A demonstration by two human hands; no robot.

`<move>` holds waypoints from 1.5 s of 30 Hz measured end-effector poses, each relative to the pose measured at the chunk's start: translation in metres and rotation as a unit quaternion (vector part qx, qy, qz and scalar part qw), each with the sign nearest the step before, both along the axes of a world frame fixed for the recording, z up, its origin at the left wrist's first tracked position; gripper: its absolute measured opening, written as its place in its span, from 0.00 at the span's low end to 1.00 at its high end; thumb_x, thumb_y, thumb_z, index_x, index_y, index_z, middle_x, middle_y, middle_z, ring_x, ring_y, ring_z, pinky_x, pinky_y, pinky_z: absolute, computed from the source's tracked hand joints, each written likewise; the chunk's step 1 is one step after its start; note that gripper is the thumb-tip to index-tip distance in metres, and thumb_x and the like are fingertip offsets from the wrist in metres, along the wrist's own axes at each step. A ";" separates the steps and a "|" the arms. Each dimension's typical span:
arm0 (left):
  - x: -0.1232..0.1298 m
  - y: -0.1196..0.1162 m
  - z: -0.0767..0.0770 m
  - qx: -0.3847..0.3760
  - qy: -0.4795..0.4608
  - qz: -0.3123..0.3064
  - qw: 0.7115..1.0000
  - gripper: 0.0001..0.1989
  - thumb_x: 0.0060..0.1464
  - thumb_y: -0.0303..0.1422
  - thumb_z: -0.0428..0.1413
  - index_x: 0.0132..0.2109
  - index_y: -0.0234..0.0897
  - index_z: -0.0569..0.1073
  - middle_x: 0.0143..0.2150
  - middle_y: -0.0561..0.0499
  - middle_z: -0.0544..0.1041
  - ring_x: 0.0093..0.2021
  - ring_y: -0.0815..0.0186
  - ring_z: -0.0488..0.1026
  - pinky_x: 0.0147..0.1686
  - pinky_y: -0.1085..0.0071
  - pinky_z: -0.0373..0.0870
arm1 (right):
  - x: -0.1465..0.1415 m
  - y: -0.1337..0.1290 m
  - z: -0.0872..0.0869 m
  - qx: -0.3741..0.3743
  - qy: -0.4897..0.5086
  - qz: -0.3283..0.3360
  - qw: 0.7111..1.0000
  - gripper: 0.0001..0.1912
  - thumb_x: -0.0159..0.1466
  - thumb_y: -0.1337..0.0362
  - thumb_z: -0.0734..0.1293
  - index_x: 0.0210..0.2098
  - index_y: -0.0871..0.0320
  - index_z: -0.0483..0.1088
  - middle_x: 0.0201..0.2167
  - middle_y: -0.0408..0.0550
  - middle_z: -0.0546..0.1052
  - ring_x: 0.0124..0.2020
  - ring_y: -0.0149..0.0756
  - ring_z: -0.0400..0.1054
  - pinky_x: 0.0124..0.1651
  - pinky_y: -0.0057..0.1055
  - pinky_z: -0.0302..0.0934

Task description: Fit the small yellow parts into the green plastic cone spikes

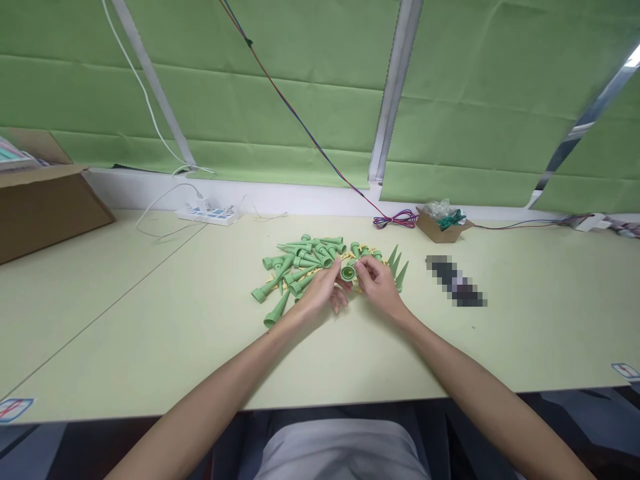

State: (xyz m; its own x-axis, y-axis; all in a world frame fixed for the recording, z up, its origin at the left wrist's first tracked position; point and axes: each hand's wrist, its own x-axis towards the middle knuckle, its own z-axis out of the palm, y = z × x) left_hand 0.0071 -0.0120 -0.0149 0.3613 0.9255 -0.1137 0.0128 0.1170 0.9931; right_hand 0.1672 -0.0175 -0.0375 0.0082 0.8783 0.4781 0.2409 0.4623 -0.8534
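Between my two hands is a green plastic watering spike (348,273), its round open end turned toward me. My left hand (325,290) grips it from the left, with thumb and forefinger closed around its side and the other fingers curled below. At the spike's right edge, the fingertips of my right hand (379,285) are pinched together; what they hold, if anything, is too small to make out. A pile of similar green spikes (300,263) lies just left of and behind my hands. Small yellow plastic pieces (349,255) lie among them, and more spikes (395,263) rest behind my right hand.
A small cardboard box (443,230) with plastic bags stands at the back beside a coiled cable (395,219). A blurred dark object (456,283) lies to the right. Back left are a power strip (210,212) and a large carton (50,207).
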 end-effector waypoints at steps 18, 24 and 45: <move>-0.007 -0.003 0.001 0.141 0.113 -0.031 0.983 0.24 0.63 0.54 0.51 0.38 0.36 0.72 0.22 0.52 0.72 0.20 0.67 0.71 0.23 0.70 0.67 | 0.000 -0.001 0.002 -0.008 -0.068 -0.027 0.997 0.17 0.69 0.51 0.62 0.29 0.54 0.61 0.18 0.37 0.61 0.20 0.31 0.55 0.26 0.30 0.48; -0.008 -0.005 0.000 0.220 0.147 -0.030 0.964 0.23 0.63 0.54 0.50 0.34 0.38 0.67 0.25 0.54 0.71 0.24 0.67 0.72 0.25 0.71 0.65 | 0.002 0.002 -0.001 -0.029 -0.053 -0.028 0.998 0.20 0.69 0.47 0.62 0.28 0.53 0.60 0.16 0.37 0.60 0.18 0.31 0.53 0.25 0.30 0.46; -0.011 0.001 -0.011 0.343 0.187 0.017 0.920 0.14 0.63 0.39 0.54 0.49 0.37 0.76 0.48 0.44 0.75 0.34 0.65 0.73 0.33 0.70 0.69 | 0.000 0.004 0.002 -0.172 0.168 0.102 0.965 0.27 0.58 0.37 0.72 0.27 0.52 0.61 0.08 0.33 0.61 0.09 0.28 0.51 0.15 0.26 0.47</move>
State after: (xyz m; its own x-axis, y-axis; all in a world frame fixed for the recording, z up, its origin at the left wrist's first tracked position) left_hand -0.0036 -0.0106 -0.0262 0.3859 0.8359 0.3904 0.3770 -0.5291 0.7602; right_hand 0.1667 -0.0130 -0.0358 -0.0780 0.9842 0.1591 -0.1430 0.1469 -0.9788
